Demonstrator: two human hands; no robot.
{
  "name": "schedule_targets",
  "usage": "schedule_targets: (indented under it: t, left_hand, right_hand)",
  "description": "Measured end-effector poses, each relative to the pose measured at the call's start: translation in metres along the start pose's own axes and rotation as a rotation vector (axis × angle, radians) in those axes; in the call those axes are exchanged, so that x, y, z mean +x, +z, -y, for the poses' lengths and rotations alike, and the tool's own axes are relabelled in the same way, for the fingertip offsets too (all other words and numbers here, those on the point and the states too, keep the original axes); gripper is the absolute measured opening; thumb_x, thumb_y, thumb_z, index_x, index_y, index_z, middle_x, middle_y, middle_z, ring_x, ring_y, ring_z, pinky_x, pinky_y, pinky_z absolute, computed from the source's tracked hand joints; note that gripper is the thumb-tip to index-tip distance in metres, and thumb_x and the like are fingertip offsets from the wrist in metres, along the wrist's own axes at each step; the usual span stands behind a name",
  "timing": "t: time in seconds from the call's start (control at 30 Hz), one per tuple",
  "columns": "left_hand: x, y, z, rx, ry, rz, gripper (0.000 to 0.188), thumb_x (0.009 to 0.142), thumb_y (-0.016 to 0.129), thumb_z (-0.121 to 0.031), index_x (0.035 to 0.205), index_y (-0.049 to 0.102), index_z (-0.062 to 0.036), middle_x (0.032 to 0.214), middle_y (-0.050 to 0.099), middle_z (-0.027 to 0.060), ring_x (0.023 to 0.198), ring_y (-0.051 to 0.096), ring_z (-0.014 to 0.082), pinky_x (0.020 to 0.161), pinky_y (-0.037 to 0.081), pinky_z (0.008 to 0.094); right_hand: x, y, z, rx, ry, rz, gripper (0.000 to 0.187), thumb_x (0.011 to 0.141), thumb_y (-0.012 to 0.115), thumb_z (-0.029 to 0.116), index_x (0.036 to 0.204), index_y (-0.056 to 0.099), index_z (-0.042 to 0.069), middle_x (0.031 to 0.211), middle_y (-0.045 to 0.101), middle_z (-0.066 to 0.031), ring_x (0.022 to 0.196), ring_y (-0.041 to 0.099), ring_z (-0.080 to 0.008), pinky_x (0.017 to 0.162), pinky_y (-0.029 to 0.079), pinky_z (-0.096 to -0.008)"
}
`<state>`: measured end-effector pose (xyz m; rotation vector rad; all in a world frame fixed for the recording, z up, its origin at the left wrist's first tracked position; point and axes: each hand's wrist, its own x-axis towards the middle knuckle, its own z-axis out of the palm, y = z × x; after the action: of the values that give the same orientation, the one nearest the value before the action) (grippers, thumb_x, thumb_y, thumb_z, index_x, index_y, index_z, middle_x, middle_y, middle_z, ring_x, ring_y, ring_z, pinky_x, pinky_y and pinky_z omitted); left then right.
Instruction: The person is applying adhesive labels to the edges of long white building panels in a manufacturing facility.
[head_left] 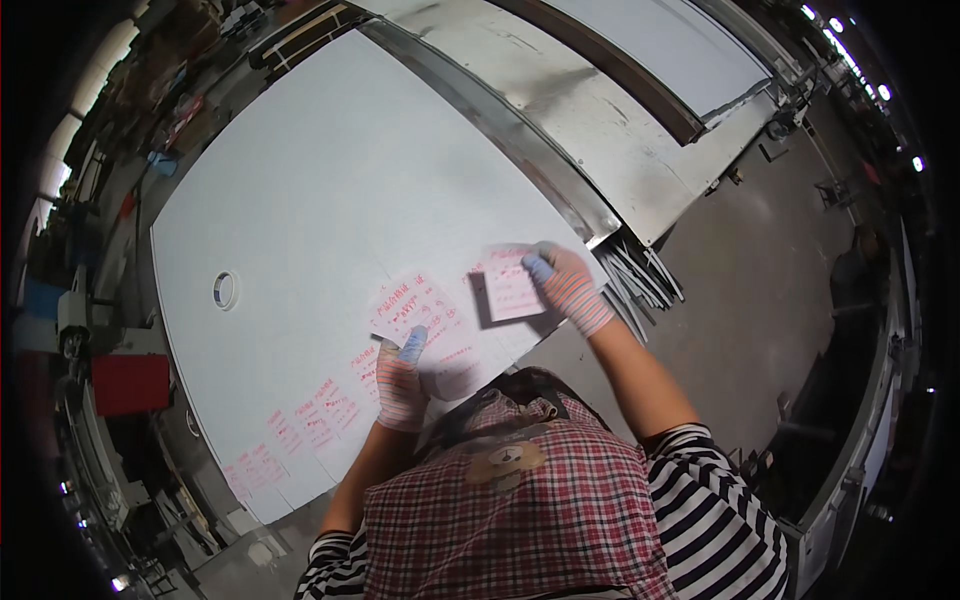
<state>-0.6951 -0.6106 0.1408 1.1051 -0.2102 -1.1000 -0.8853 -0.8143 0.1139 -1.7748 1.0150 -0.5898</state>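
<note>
A large white panel (360,170) lies flat in front of me. My left hand (400,388), in a striped glove with blue fingertips, is closed on printed paper slips (412,300) with red print, its thumb on top. Further right, my right hand (574,288), gloved alike, pinches a single paper slip (513,292) by its right edge. That slip is held above the panel and casts a dark shadow. Along the panel's near left edge, several red-printed slips (318,412) lie in a slanting row. Behind the left hand, part of this row is hidden.
A white tape roll (227,290) lies on the panel's left part. Beyond the panel is a metal-topped bench (570,110). Thin metal strips (640,280) stick out below its right end. A red box (131,385) stands left of the panel.
</note>
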Motion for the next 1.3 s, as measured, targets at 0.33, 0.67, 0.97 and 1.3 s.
schedule_targets:
  t: [0.33, 0.67, 0.97, 1.3]
  left_hand:
    - [0.009, 0.012, 0.014, 0.209, 0.115, 0.118, 0.053, 0.093, 0.064, -0.02, 0.14, 0.045, -0.003, 0.133, 0.054, 0.0097, 0.121, 0.053, 0.0231, 0.103, 0.043, 0.0385]
    - [0.015, -0.051, 0.042, 1.406, 0.911, 0.246, 0.063, 0.09, 0.066, -0.018, 0.145, 0.037, -0.0032, 0.13, 0.054, 0.0175, 0.114, 0.057, 0.0299, 0.091, 0.05, 0.0419]
    - [-0.042, -0.074, 0.025, 1.412, 0.732, 0.085, 0.066, 0.075, 0.046, 0.002, 0.141, 0.047, -0.0047, 0.132, 0.053, 0.0247, 0.121, 0.054, 0.0416, 0.104, 0.044, 0.0463]
    - [-0.178, -0.133, -0.077, -0.68, 0.055, -0.051, 0.043, 0.096, 0.061, -0.019, 0.132, 0.053, 0.0005, 0.13, 0.06, 0.0088, 0.118, 0.058, 0.022, 0.102, 0.044, 0.0367]
  right_hand:
    - [-0.012, 0.016, 0.067, -0.026, -0.049, 0.159, 0.066, 0.067, 0.084, 0.044, 0.109, 0.058, 0.0, 0.085, 0.063, -0.0169, 0.08, 0.064, -0.0274, 0.072, 0.051, -0.0388]
    - [-0.011, 0.056, 0.048, -0.073, -0.074, 0.275, 0.055, 0.088, 0.064, 0.045, 0.118, 0.054, 0.0, 0.102, 0.065, -0.0265, 0.098, 0.062, -0.0444, 0.083, 0.05, -0.0485]
    - [-0.008, 0.075, 0.054, 0.398, -0.02, 0.476, 0.027, 0.095, 0.06, 0.026, 0.109, 0.062, 0.003, 0.091, 0.065, -0.0054, 0.084, 0.06, -0.0149, 0.078, 0.049, -0.0286]
    - [0.026, 0.22, 0.078, 0.311, -0.209, 0.722, 0.019, 0.096, 0.06, 0.016, 0.112, 0.059, 0.005, 0.088, 0.058, 0.0007, 0.071, 0.052, -0.0054, 0.063, 0.044, -0.0207]
